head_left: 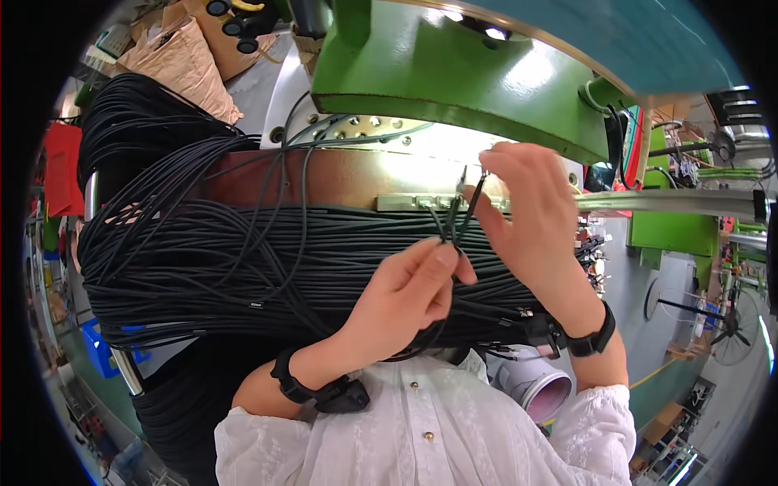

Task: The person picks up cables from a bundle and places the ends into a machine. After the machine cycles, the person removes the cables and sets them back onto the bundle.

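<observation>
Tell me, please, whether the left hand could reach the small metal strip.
Probably yes: the left hand is near the metal strip, with only black cables seen between, though the hand pinches some.

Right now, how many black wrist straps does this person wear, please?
2: one black strap is around the wrist of the left hand; the other black strap is around the wrist of the right hand. Both wrists show.
</observation>
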The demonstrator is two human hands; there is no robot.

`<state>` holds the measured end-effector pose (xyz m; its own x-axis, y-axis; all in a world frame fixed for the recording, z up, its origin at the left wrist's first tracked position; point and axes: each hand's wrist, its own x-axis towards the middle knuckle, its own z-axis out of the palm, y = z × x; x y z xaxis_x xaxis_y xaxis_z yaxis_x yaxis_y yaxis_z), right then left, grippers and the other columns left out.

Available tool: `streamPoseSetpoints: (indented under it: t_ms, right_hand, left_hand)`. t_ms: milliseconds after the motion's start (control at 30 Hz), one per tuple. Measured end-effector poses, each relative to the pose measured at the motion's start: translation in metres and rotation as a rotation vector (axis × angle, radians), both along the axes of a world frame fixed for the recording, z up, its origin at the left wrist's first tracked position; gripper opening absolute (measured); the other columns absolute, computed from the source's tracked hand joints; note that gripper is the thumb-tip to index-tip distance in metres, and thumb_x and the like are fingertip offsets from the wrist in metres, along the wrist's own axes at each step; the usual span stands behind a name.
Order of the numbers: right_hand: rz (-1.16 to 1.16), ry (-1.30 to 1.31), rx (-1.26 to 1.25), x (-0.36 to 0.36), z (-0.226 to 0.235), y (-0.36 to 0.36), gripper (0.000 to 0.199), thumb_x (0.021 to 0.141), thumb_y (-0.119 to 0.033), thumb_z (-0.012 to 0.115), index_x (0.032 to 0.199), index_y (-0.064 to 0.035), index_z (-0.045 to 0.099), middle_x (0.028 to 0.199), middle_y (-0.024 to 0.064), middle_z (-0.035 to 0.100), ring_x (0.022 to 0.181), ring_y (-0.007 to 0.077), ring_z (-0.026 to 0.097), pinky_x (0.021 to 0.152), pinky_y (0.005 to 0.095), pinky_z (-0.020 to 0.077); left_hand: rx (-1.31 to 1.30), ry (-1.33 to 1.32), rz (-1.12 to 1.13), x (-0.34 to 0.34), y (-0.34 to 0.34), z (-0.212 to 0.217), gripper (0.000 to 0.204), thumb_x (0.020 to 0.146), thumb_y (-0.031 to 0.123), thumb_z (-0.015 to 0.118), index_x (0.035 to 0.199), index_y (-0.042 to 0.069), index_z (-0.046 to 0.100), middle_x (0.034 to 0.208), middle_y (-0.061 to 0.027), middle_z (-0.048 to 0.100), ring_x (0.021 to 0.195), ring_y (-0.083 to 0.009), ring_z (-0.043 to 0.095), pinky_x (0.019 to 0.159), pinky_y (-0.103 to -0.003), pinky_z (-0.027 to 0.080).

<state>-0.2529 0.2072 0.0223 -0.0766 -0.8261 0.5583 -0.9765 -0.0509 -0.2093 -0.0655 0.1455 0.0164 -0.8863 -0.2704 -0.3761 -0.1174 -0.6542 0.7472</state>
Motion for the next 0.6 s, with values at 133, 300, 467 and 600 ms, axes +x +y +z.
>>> streamPoseSetpoints:
  t_ms: [133,300,467,600]
  right_hand:
    - [-0.079,-0.153,-0.039,-0.016,-0.024,0.011,0.017,0.075,-0.001,0.073,0.088,-0.0046,0.062,0.081,0.0094,0.066,0.076,0.0271,0.064,0.066,0.0362,0.0504]
    - [-0.033,-0.451,0.272,-0.019,-0.046,0.024,0.008,0.083,-0.005,0.067,0.089,-0.0029,0.062,0.091,0.011,0.07,0.08,0.0301,0.066,0.069,0.0373,0.052]
    - [-0.007,-0.685,0.308,-0.025,-0.046,0.027,0.01,0.081,0.001,0.066,0.09,-0.0009,0.061,0.095,0.0127,0.07,0.084,0.0307,0.067,0.073,0.0363,0.053]
    - [-0.016,-0.555,0.369,-0.026,-0.047,0.024,0.015,0.077,0.003,0.064,0.09,-0.0034,0.061,0.094,0.0108,0.07,0.087,0.0318,0.065,0.074,0.04,0.0522]
  left_hand:
    - [-0.234,-0.075,-0.081,0.002,-0.001,0.01,0.038,0.105,0.025,0.038,0.112,-0.005,0.059,0.071,-0.0094,0.065,0.056,-0.0105,0.054,0.055,-0.024,0.044]
    - [-0.116,-0.061,0.128,0.001,-0.007,0.016,0.049,0.106,0.034,0.036,0.14,0.0,0.044,0.08,-0.0112,0.067,0.061,-0.0143,0.059,0.061,-0.026,0.05]
    - [-0.069,-0.055,0.187,-0.013,-0.014,0.012,0.042,0.106,0.037,0.036,0.125,0.005,0.055,0.054,-0.0007,0.053,0.042,-0.0065,0.048,0.042,-0.02,0.037]
    - [0.096,-0.103,0.133,-0.018,-0.012,0.011,0.035,0.105,0.031,0.034,0.1,0.005,0.056,0.051,-0.0031,0.049,0.038,-0.0072,0.041,0.038,-0.02,0.031]
